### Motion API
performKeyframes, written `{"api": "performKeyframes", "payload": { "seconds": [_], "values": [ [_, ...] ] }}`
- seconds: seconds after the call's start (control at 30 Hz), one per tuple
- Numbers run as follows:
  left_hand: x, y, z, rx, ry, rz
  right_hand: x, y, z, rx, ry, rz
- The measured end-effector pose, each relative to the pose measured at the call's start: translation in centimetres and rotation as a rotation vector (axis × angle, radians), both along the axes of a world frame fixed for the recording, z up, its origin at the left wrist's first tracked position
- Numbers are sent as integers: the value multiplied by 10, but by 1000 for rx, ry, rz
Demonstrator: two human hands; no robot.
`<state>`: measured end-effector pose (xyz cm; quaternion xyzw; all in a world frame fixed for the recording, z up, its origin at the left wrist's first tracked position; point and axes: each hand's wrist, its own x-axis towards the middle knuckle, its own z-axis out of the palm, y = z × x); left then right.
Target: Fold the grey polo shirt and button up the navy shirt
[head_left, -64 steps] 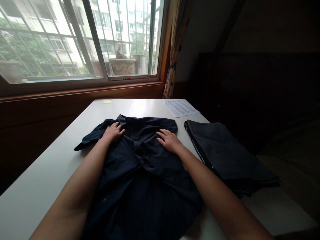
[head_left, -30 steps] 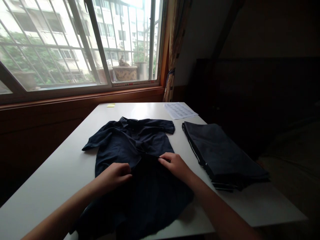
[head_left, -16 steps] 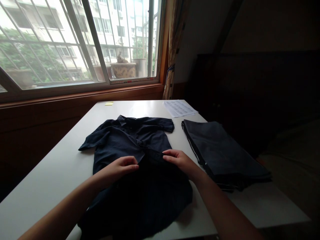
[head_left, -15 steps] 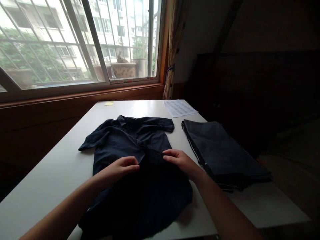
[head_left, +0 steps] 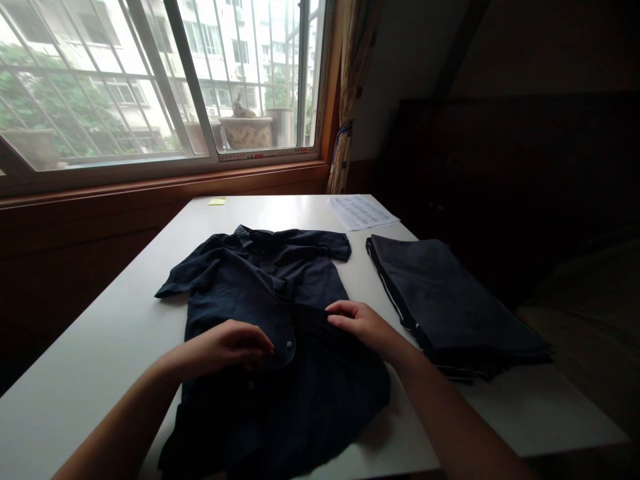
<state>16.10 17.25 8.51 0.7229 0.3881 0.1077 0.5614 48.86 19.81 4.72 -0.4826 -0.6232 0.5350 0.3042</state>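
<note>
Moved: left hand (head_left: 227, 347), drawn slightly back toward the person since half a second ago; the front panel beside it now lies flat, one pale button (head_left: 289, 344) showing. Shirt (head_left: 265, 280): dark, spread on the white counter (head_left: 100, 347), collar farthest away. Left fingers: loosely curled on the cloth. Right hand (head_left: 363, 325): fingers close together at the front edge. Grip of either: cannot tell. Folded dark stack (head_left: 450, 300): just right of the shirt.

Dark navy shirt (head_left: 260, 293) lies flat, front up.
</note>
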Motion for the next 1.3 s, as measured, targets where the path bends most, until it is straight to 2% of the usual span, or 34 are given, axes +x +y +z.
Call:
{"api": "performKeyframes", "payload": {
  "seconds": [0.17,0.23,0.33,0.53,0.73,0.97,1.13,1.3],
  "values": [
    [31,-1,-37,460,109,99,-6,-1,-2,41,-74,0],
    [43,-4,-44,576,140,103,-8,-1,-2,39,-86,1],
    [52,-7,-46,635,151,107,-12,-2,-2,66,-101,-9],
    [51,-6,-48,680,168,105,-16,-3,-3,134,-125,-23],
    [52,-3,-51,682,110,132,-20,-7,-2,134,-82,-10],
    [52,-4,-50,728,156,122,-22,-10,-3,112,-34,8],
    [50,-3,-56,608,98,258,-23,-11,-1,115,-36,-1],
    [49,-2,-52,457,-33,277,-28,-15,4,167,-22,1]
  ]
}}
